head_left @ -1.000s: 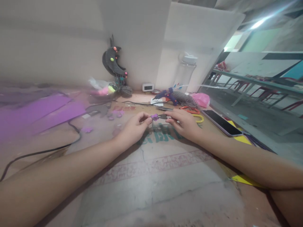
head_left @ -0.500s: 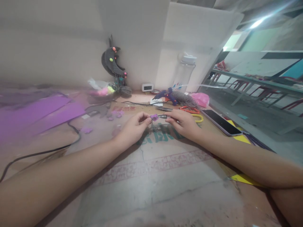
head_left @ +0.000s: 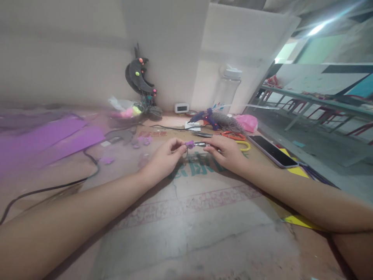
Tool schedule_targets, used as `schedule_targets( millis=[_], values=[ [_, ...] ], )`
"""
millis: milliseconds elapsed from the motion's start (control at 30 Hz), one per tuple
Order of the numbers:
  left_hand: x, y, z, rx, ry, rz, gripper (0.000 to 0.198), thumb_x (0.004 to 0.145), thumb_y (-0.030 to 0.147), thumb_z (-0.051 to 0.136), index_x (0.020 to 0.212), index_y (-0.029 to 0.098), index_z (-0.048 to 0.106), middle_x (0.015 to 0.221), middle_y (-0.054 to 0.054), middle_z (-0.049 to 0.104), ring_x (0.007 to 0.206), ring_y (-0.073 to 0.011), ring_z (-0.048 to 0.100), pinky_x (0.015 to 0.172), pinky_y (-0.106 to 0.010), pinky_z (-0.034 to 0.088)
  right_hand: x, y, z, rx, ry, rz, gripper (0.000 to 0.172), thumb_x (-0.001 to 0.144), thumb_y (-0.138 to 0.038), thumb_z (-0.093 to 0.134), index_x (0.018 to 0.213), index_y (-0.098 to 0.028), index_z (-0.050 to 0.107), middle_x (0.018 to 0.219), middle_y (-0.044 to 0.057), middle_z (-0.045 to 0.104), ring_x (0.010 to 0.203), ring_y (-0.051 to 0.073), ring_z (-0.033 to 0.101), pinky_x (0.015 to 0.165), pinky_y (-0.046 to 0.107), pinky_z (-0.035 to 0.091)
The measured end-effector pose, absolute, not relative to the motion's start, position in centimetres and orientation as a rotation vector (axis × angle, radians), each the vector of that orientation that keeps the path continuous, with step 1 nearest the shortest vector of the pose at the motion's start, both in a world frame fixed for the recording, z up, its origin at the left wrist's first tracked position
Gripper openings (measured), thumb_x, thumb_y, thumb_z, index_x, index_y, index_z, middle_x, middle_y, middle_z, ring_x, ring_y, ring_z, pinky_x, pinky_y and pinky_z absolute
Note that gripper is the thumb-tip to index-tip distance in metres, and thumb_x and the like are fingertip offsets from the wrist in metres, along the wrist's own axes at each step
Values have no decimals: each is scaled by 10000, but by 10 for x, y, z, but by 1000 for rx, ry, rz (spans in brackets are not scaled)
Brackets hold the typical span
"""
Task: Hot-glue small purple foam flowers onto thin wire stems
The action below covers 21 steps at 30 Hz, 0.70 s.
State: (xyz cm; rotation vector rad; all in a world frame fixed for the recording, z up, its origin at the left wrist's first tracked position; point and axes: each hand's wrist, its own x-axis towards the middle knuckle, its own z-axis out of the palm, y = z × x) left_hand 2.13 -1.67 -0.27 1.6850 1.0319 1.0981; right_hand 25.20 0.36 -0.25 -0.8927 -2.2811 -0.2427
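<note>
My left hand (head_left: 173, 153) is closed in a pinch, thumb and forefinger gripping a small purple flower-shaped piece (head_left: 190, 144) by its left edge. A thin dark strand hangs just below those fingertips. From the right, my right hand (head_left: 223, 149) grips a slim, shiny metal tool (head_left: 200, 144); its exact kind is not clear. The tool's tip meets the flower, though I cannot tell whether it presses or clamps it. Both hands hover low over a printed cardboard sheet (head_left: 186, 210). Behind the right hand lie scissors with an orange handle (head_left: 234, 135) and a yellow handle loop (head_left: 244, 146).
Purple sheets (head_left: 58, 136) and loose purple cutouts (head_left: 145, 140) lie left. A blue glue gun (head_left: 204, 116), grey twine (head_left: 225, 120), a small clock (head_left: 182, 108) and a clear bottle (head_left: 229, 87) stand behind. A phone (head_left: 274, 151) rests right; a black cable (head_left: 49, 188) crosses left.
The metal tool has turned slightly in my right hand and now shows a brighter side. The purple flower has tilted a little. Both hands stay in place.
</note>
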Motion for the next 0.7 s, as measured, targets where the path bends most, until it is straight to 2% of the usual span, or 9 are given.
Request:
schedule_targets(
  millis=[433,700],
  values=[
    [22,-18,0,1679,1041,1095,153,874,305,546,772,191,544,721,6,552,634,-119,503,571,-225,402,252,4,-2,-883,-2267,-365,288,961,-372,509,1035,-178,710,760,66,680,719,193,605,666,301,427],
    [21,-17,-1,1693,1060,1090,181,873,350,547,786,191,553,723,2,568,630,-125,503,568,-230,393,251,0,0,-951,-2167,-207,304,968,-374,495,1106,-165,668,826,64,674,700,174,598,652,290,445]
  ],
)
